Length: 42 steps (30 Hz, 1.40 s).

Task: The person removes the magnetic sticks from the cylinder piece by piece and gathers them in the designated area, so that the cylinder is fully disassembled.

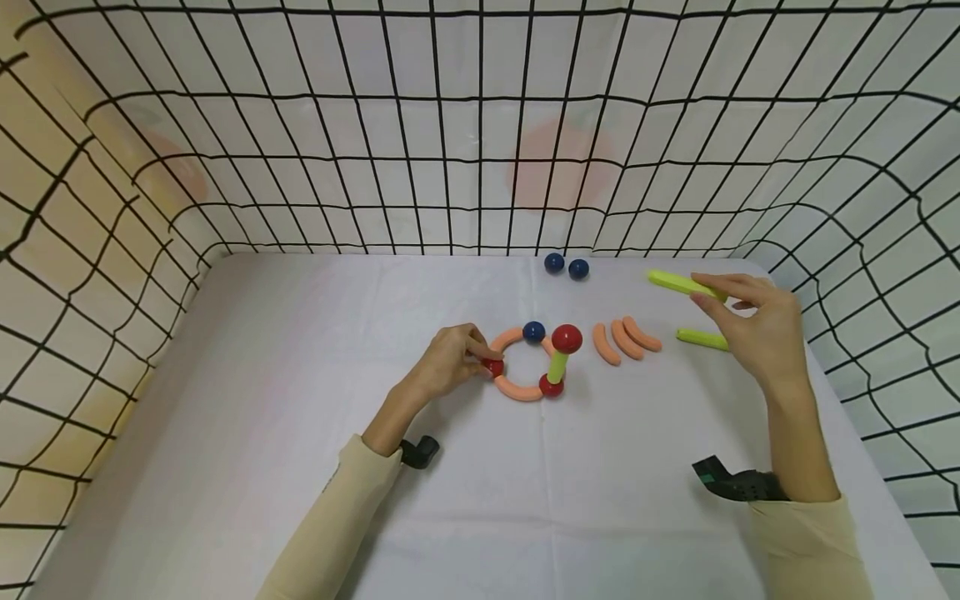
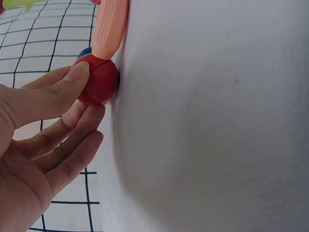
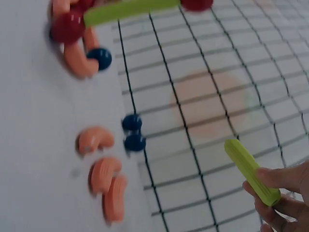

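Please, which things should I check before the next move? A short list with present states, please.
1. Left grip pinches the left red ball of the ring: ok.
2. Right grip holds a green stick: ok.
3. Standing green stick has its red top ball: ok.
4. Blue ball of the ring carries a stick: not ok, none there.
5. Standing green stick sits firmly in the lower red ball: cannot tell.

White-covered table [image 1: 225, 417], black grid [image 1: 480, 98], white backdrop [image 1: 459, 62] behind, yellowish patch [image 1: 41, 108] at left.
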### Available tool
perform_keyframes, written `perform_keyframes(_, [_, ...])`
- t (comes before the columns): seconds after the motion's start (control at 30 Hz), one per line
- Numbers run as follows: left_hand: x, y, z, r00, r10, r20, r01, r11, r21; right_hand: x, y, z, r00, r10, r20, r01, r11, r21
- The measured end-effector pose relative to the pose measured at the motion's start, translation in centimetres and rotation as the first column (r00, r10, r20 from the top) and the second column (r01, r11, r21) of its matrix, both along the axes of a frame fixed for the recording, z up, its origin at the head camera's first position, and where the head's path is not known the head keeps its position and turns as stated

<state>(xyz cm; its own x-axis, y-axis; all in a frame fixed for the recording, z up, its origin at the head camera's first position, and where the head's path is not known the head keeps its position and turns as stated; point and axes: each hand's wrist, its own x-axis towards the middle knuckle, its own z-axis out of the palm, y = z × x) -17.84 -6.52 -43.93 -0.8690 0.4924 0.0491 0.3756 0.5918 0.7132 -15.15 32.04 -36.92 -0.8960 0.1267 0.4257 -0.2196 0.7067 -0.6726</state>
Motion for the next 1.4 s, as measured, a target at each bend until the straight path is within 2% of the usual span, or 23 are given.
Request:
perform_keyframes(0.1, [0.0, 0.0, 0.0, 1.000, -0.002, 0.000, 0.002, 1.000, 0.000, -0.7, 2.2, -1.2, 0.996, -0.018, 0.088, 0.020, 1.000, -0.017])
perform_keyframes(0.27, [-0.1, -0.1, -0.1, 1.000, -0.001, -0.001, 0.001, 1.000, 0.002, -1.7, 4.9, -3.5, 0.978, -0.048, 0.204, 0.052, 0.999, -0.014])
perform_keyframes(0.4, [0.0, -0.2, -0.1, 1.000, 0.001, 0.007, -0.001, 1.000, 0.006, -2.2, 6.4, -5.2, 0.946, -0.092, 0.310, 0.083, 0.996, 0.042])
perform_keyframes(0.53, [0.1, -0.3, -0.1, 1.000, -0.001, 0.013, 0.001, 1.000, 0.005, -2.5, 7.4, -6.4, 0.913, -0.109, 0.392, 0.079, 0.993, 0.093])
perform_keyframes(0.8, [0.1, -0.3, -0.1, 1.000, 0.004, 0.030, -0.004, 1.000, 0.016, -2.6, 8.6, -7.7, 0.860, -0.053, 0.507, 0.075, 0.997, -0.024])
perform_keyframes(0.97, [0.1, -0.3, -0.2, 1.000, 0.002, 0.026, -0.003, 1.000, 0.019, -2.6, 9.1, -8.1, 0.838, -0.030, 0.544, 0.068, 0.996, -0.049])
perform_keyframes(1.1, [0.0, -0.2, -0.2, 1.000, -0.001, 0.017, 0.001, 1.000, 0.018, -2.7, 9.4, -8.4, 0.837, -0.018, 0.547, 0.041, 0.999, -0.029])
perform_keyframes(1.27, [0.0, -0.2, -0.1, 1.000, 0.000, 0.030, 0.000, 1.000, 0.021, -2.7, 9.5, -8.8, 0.855, -0.023, 0.518, 0.011, 1.000, 0.026])
perform_keyframes(1.4, [0.1, -0.2, -0.1, 0.999, -0.005, 0.039, 0.004, 1.000, 0.027, -2.7, 9.5, -9.0, 0.869, 0.002, 0.495, -0.024, 0.999, 0.039])
